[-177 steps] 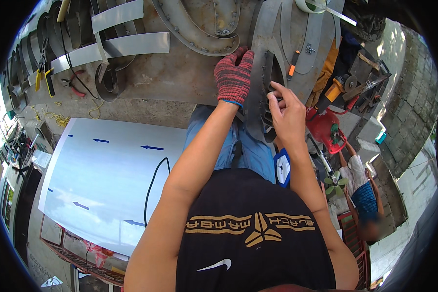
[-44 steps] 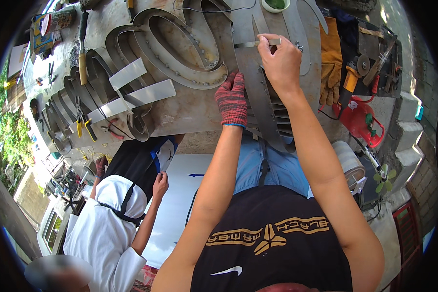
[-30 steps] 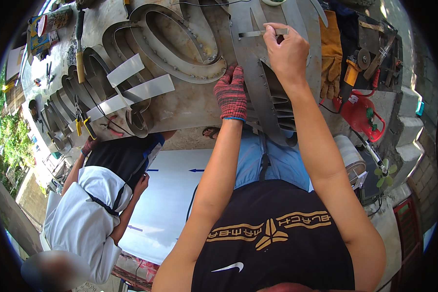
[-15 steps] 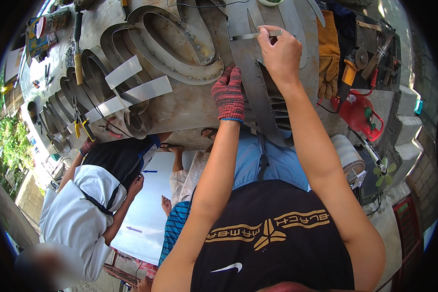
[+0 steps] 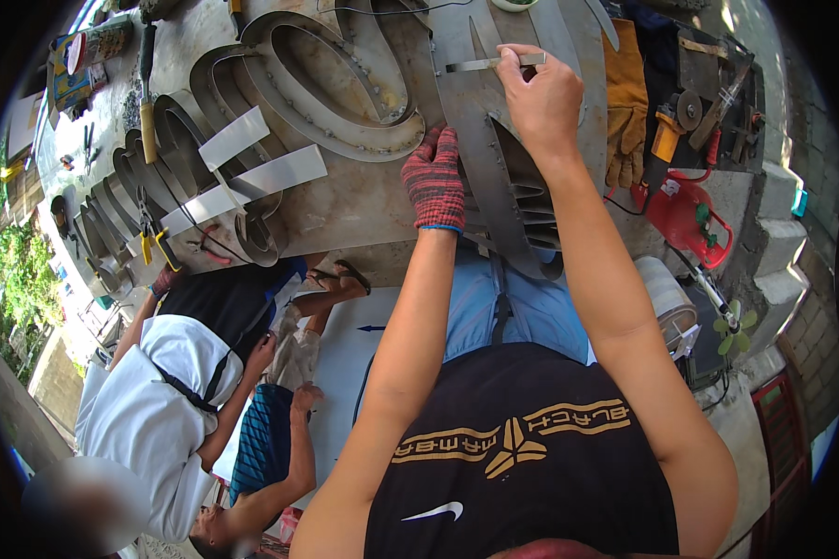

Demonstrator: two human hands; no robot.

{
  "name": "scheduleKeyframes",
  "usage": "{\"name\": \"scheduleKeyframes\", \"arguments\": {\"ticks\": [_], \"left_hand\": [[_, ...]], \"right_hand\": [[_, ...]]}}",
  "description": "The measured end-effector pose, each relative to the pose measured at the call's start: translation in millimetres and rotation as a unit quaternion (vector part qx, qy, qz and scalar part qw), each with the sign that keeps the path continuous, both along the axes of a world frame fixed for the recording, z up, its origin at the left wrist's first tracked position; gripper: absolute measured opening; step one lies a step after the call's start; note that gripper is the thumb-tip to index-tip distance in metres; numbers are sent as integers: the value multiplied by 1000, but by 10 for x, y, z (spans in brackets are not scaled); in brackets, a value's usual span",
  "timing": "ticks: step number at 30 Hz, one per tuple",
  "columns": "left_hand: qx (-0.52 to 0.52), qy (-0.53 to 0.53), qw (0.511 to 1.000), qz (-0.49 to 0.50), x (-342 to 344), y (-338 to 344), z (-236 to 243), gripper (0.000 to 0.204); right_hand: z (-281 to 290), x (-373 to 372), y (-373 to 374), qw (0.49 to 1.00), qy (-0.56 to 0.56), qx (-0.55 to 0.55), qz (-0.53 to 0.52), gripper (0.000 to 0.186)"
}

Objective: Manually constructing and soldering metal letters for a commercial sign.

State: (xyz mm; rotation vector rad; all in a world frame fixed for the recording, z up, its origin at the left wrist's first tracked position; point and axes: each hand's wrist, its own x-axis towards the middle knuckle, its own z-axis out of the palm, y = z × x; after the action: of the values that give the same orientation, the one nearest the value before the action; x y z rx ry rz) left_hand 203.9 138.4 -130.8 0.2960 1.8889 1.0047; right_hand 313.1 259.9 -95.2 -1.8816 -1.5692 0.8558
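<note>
A grey sheet-metal letter [image 5: 485, 182] with a raised rim lies on the table in front of me. My left hand [image 5: 434, 182], in a red-and-black knit glove, has its fingers curled together at the piece's left edge. Bare, my right hand [image 5: 543, 101] pinches a short thin metal strip [image 5: 475, 66] between thumb and fingers, over the flat metal face. Left of my glove is a large curved metal letter [image 5: 345, 140] with spots along its inner wall. Whether the strip touches the sheet below is hard to tell.
More metal letters [image 5: 172, 130], pliers [image 5: 149, 228] and a wooden-handled tool [image 5: 147, 121] crowd the left. At right are leather gloves [image 5: 627, 112], an angle grinder [image 5: 676, 126] and a red tank [image 5: 685, 219]. A person in white [image 5: 158, 391] and another in blue [image 5: 263, 438] are at left.
My right hand and the strip have shifted slightly to the right. The left hand keeps its place on the metal edge. Behind, the person in blue has moved left, bending over.
</note>
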Motion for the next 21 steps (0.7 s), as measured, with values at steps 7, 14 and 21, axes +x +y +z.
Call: {"name": "scheduleKeyframes", "arguments": {"ticks": [7,14,21], "left_hand": [[-10,-26,999,21,13,3,22,39],[3,-25,999,25,19,-16,-21,39],[1,-48,998,39,22,-19,-16,39]], "right_hand": [[260,342,516,987,27,145,-61,37],[77,421,1010,987,-90,73,-108,25],[-321,620,1115,998,-14,52,-25,27]]}}
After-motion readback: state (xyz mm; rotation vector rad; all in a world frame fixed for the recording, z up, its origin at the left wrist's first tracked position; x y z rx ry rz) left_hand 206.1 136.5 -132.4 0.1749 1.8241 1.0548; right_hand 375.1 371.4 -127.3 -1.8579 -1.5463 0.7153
